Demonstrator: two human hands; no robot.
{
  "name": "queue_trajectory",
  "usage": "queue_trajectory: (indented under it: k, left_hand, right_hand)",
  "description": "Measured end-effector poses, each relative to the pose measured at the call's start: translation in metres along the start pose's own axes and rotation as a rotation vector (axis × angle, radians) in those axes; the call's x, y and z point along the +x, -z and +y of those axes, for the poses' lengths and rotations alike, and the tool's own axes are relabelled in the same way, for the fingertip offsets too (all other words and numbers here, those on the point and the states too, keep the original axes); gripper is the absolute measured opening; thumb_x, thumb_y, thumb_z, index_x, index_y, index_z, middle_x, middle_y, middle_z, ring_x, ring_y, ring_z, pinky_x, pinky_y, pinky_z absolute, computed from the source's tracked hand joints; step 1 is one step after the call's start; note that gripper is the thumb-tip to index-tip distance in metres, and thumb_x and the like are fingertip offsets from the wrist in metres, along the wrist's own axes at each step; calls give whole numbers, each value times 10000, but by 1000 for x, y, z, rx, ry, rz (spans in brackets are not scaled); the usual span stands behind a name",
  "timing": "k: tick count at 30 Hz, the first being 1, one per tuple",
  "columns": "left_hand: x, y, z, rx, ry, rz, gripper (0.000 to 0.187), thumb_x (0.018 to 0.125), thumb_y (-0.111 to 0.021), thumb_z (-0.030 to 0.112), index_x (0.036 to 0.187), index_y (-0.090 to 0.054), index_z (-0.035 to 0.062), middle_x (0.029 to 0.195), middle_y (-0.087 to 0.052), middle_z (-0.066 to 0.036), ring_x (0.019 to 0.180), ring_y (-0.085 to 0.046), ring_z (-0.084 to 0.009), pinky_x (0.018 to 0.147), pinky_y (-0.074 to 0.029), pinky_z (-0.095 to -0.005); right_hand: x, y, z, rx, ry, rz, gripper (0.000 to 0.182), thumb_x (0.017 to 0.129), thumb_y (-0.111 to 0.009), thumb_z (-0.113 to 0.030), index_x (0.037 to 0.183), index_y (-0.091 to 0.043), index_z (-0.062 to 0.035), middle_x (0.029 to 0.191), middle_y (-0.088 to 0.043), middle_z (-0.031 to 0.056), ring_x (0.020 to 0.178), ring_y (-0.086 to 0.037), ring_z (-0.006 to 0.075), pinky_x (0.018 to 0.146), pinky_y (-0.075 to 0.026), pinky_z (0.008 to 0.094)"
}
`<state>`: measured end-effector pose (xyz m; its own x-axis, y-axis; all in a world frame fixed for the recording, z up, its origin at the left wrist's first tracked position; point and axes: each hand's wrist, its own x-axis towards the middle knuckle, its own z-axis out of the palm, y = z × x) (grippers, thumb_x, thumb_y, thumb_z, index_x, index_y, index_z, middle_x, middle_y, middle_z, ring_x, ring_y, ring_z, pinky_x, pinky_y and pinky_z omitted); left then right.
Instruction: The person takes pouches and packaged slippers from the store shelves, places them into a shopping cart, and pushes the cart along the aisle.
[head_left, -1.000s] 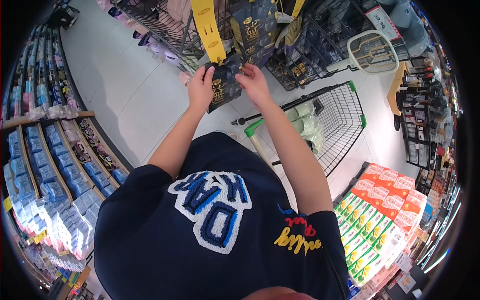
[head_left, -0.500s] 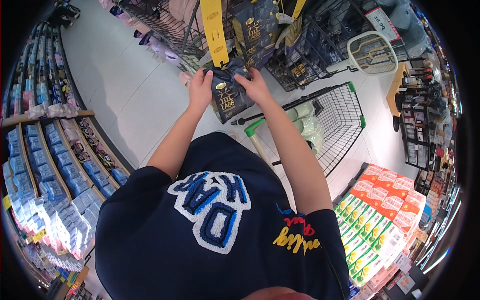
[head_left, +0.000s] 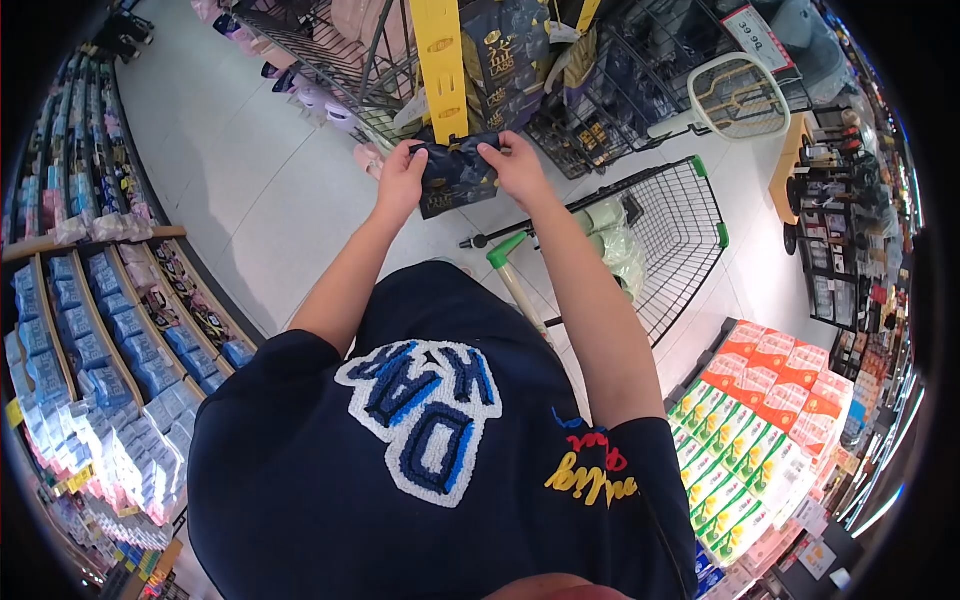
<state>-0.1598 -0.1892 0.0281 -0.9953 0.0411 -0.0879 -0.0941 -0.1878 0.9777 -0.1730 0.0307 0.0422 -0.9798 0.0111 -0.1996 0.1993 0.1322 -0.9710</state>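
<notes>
Both hands pinch a dark bag with gold print (head_left: 458,182) at its top corners. My left hand (head_left: 402,182) has the left corner, thumb on the near side. At the opposite corner, my right hand (head_left: 518,170) is closed in the same way. The bag is tipped so that its printed front looks foreshortened. A yellow perforated hanging strip (head_left: 441,60) runs down to the bag's top edge; whether the two are joined there cannot be made out. Just beyond the hands, similar dark bags (head_left: 510,60) hang by a wire rack.
A shopping cart (head_left: 665,240) with green corners holds pale green plastic-wrapped goods (head_left: 612,245). An electric fly swatter (head_left: 738,98) juts out at upper right. Shelves of blue packs (head_left: 105,320) line the left. Stacked orange and green cartons (head_left: 760,420) stand at lower right.
The bag has tilted, so less of its printed front shows and its lower edge appears higher. My hands keep hold of its corners, and the right hand is slightly farther right.
</notes>
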Motion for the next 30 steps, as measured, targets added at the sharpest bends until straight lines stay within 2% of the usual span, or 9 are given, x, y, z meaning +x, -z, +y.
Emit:
queue_trajectory:
  k: [2, 8, 14, 17, 20, 21, 24, 27, 30]
  left_hand:
    - [2, 5, -5, 78, -29, 54, 229, 996, -636, 155, 1177, -602, 19, 929, -643, -2, 860, -575, -70, 787, -456, -228]
    - [-2, -9, 35, 571, -318, 67, 304, 928, -713, 247, 1076, -712, -20, 930, -679, -120, 894, -643, -211, 823, -492, -306]
    - [5, -2, 58, 689, -204, -34, 305, 924, -704, 267, 1010, -745, -22, 940, -681, -149, 945, -650, -267, 848, -500, -340]
    - [17, 11, 59, 667, -167, -170, 366, 965, -646, 332, 1061, -745, -7, 1022, -704, -124, 979, -654, -244, 881, -488, -319]
    - [30, 21, 56, 324, 86, -219, 462, 1019, -548, 410, 1126, -733, 0, 1152, -706, -97, 1042, -648, -207, 932, -462, -298]
    - [24, 19, 75, 183, 179, -282, 540, 1055, -459, 457, 1242, -680, 1, 1252, -679, -78, 1121, -618, -182, 996, -434, -293]
    - [17, 25, 73, -55, 236, -256, 571, 1074, -407, 467, 1357, -592, 7, 1264, -663, -75, 1166, -589, -181, 1025, -425, -303]
    - [12, 38, 46, -123, 106, -322, 552, 1043, -543, 409, 1432, -504, 20, 1274, -645, -58, 1178, -577, -160, 1044, -428, -310]
    - [-15, 17, 77, 85, 3, -529, 602, 947, -737, 269, 1426, -483, 7, 1273, -636, -54, 1132, -594, -128, 996, -470, -293]
  right_hand:
    - [-1, 0, 11, -32, 66, -42, 270, 926, -742, -197, 1037, -606, 8, 795, -598, 41, 716, -527, 126, 665, -443, 302]
    - [-9, -9, 0, -78, 210, -19, 200, 933, -710, -127, 989, -584, 19, 796, -615, 80, 715, -538, 140, 670, -454, 307]
    - [-14, -7, -15, -72, 239, 23, 189, 931, -702, -102, 979, -569, 23, 830, -644, 93, 721, -560, 139, 670, -459, 305]
    - [-19, -7, -29, 12, 269, 9, 154, 948, -685, -91, 992, -579, 10, 848, -659, 61, 735, -569, 115, 677, -465, 291]
    - [-25, -5, -45, 104, 227, 6, 120, 968, -671, -85, 1009, -593, -4, 876, -671, 26, 767, -584, 89, 700, -475, 264]
    - [-28, -4, -51, 129, 199, 7, 110, 974, -667, -84, 1015, -598, -8, 887, -675, 15, 780, -591, 81, 710, -478, 253]
    - [-34, 3, -63, 278, 236, 1, 105, 984, -666, -92, 1023, -612, -11, 913, -691, 13, 796, -605, 63, 724, -477, 225]
    - [-40, 16, -76, 382, 172, 10, 116, 987, -673, -101, 1025, -622, -5, 927, -704, 19, 802, -614, 57, 730, -478, 210]
    - [-48, 27, -81, 443, 77, 81, 113, 987, -675, -105, 1036, -631, -14, 919, -708, 18, 795, -620, 61, 741, -483, 209]
